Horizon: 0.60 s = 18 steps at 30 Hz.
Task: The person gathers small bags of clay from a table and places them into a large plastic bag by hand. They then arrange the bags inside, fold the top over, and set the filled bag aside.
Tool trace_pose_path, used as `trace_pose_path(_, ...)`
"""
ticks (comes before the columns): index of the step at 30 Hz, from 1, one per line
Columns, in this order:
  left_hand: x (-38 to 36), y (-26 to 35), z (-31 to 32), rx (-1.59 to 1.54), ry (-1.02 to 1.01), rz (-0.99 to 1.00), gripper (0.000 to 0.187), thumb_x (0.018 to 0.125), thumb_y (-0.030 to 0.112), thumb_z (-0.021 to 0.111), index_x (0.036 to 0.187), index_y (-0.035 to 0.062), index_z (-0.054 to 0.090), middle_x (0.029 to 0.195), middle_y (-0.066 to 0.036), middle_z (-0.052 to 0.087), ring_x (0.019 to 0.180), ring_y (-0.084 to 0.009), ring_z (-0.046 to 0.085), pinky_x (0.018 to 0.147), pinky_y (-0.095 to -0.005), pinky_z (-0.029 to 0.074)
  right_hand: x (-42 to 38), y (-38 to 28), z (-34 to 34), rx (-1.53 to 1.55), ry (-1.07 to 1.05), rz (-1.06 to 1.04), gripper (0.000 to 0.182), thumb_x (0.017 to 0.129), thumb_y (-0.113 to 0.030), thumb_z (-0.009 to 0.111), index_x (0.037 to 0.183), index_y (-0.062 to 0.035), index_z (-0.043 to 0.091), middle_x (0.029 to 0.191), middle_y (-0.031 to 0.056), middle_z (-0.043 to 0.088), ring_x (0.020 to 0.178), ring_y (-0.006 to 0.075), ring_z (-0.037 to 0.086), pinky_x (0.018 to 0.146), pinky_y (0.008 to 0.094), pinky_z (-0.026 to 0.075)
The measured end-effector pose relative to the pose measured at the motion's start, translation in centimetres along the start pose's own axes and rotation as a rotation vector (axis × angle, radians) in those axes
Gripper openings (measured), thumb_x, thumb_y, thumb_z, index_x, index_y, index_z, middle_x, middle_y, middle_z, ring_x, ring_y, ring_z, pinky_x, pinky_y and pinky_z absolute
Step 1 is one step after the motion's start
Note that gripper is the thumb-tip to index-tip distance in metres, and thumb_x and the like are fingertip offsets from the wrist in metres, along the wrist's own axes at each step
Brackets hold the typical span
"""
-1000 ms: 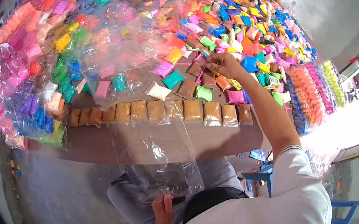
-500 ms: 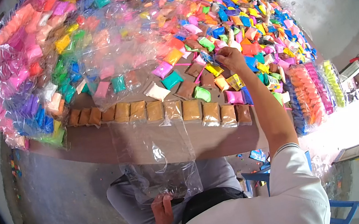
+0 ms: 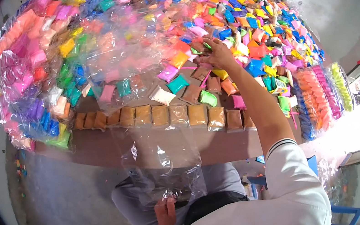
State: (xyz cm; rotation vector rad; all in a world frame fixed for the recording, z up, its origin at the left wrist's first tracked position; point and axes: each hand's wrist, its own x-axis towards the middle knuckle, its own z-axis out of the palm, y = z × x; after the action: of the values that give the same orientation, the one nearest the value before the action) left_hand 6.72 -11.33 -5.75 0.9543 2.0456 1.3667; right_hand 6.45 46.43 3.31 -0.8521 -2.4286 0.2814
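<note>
Brown table (image 3: 79, 145): colourful pouches (image 3: 255, 66) heaped high!
Left hand (image 3: 164, 208): pinching clear bag (image 3: 164, 161).
Right hand (image 3: 219, 55): among pouches, hold unclear.
Risk: low forearm (image 3: 265, 109) skewing brown row (image 3: 197, 115).

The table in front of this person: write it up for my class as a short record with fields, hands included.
table: brown top
left hand: pinches the near end of a clear bag
right hand: among loose packets; grip unclear
row: brown packets, side by side near the table's front edge
loose packets: many colours, heaped beyond the row
right end: packets in long bags, including blue, orange, pink and yellow
</note>
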Motion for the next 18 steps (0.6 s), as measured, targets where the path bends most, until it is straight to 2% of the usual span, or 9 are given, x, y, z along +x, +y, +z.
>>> trace_pose_path(1,-0.1,0.2,0.0,-0.008,-0.005,-0.042,0.025,0.094,0.011,0.048,0.080,-0.0025,0.063,0.085,-0.015,0.069,0.079,-0.0263,0.066,0.074,-0.0367,0.050,-0.1,-1.7,-0.5,-0.054,0.011,-0.023,0.081,0.064,-0.056,0.081,0.132,-0.0178,0.057,0.131,0.0156,0.054,0.121,0.0382,0.052,0.097,0.0510,0.044)
trace_pose_path(2,-0.1,0.3,0.2,-0.019,0.016,-0.026,0.025,0.095,0.013,0.048,0.080,-0.0022,0.063,0.080,-0.016,0.066,0.075,-0.0275,0.063,0.070,-0.0378,0.047,-0.2,-2.7,-0.6,-0.108,0.023,-0.044,0.081,0.064,-0.056,0.081,0.131,-0.0189,0.057,0.134,0.0146,0.052,0.123,0.0385,0.050,0.098,0.0531,0.043)
trace_pose_path(3,-0.1,0.3,0.3,-0.030,0.036,-0.010,0.026,0.095,0.015,0.048,0.081,-0.0019,0.062,0.076,-0.016,0.063,0.070,-0.0287,0.060,0.066,-0.0389,0.045,0.1,-2.6,0.3,-0.050,0.058,-0.053,0.076,0.063,-0.049,0.083,0.128,-0.0197,0.058,0.136,0.0131,0.049,0.124,0.0400,0.046,0.100,0.0555,0.041)
trace_pose_path(4,-0.1,0.3,0.4,-0.041,0.056,0.007,0.027,0.096,0.017,0.048,0.082,-0.0015,0.062,0.072,-0.016,0.060,0.066,-0.0298,0.057,0.061,-0.0400,0.042,0.5,-2.3,0.9,-0.045,0.044,-0.025,0.074,0.063,-0.046,0.083,0.128,-0.0196,0.059,0.135,0.0136,0.050,0.123,0.0407,0.047,0.099,0.0552,0.041)
trace_pose_path(7,0.1,0.2,0.3,-0.059,0.042,0.005,0.027,0.096,0.017,0.048,0.082,-0.0015,0.062,0.072,-0.016,0.059,0.064,-0.0290,0.056,0.060,-0.0400,0.041,2.0,-1.4,2.3,-0.045,0.052,0.015,0.066,0.063,-0.032,0.083,0.123,-0.0182,0.061,0.131,0.0155,0.053,0.116,0.0435,0.051,0.094,0.0548,0.046)
trace_pose_path(10,0.1,-0.2,0.3,-0.048,0.055,-0.013,0.028,0.097,0.017,0.048,0.081,-0.0015,0.062,0.072,-0.016,0.059,0.064,-0.0294,0.056,0.060,-0.0397,0.041,2.6,-0.7,2.6,-0.076,-0.009,0.020,0.056,0.067,-0.031,0.081,0.117,-0.0139,0.063,0.127,0.0181,0.055,0.111,0.0462,0.055,0.088,0.0558,0.049)
trace_pose_path(13,0.1,0.2,0.3,-0.029,0.060,-0.030,0.027,0.096,0.016,0.048,0.081,-0.0014,0.062,0.073,-0.017,0.060,0.065,-0.0319,0.057,0.061,-0.0406,0.041,2.8,-0.5,2.9,-0.151,0.052,-0.043,0.052,0.073,-0.023,0.076,0.119,-0.0088,0.056,0.110,0.0151,0.065,0.100,0.0370,0.064,0.083,0.0439,0.052)
trace_pose_path(16,0.0,0.2,0.3,0.006,0.047,-0.008,0.025,0.095,0.015,0.048,0.081,-0.0015,0.062,0.074,-0.018,0.061,0.068,-0.0351,0.058,0.062,-0.0427,0.042,2.7,0.2,2.2,-0.031,-0.014,0.003,0.043,0.082,-0.023,0.070,0.121,-0.0103,0.056,0.112,0.0206,0.062,0.103,0.0404,0.063,0.084,0.0504,0.051)
trace_pose_path(18,0.0,0.1,0.2,0.005,0.053,0.018,0.025,0.094,0.015,0.049,0.081,-0.0017,0.062,0.075,-0.019,0.062,0.070,-0.0364,0.058,0.062,-0.0440,0.042,2.2,0.5,1.6,-0.002,0.082,-0.056,0.042,0.085,-0.017,0.067,0.123,-0.0079,0.052,0.108,0.0195,0.065,0.099,0.0364,0.065,0.082,0.0460,0.051)
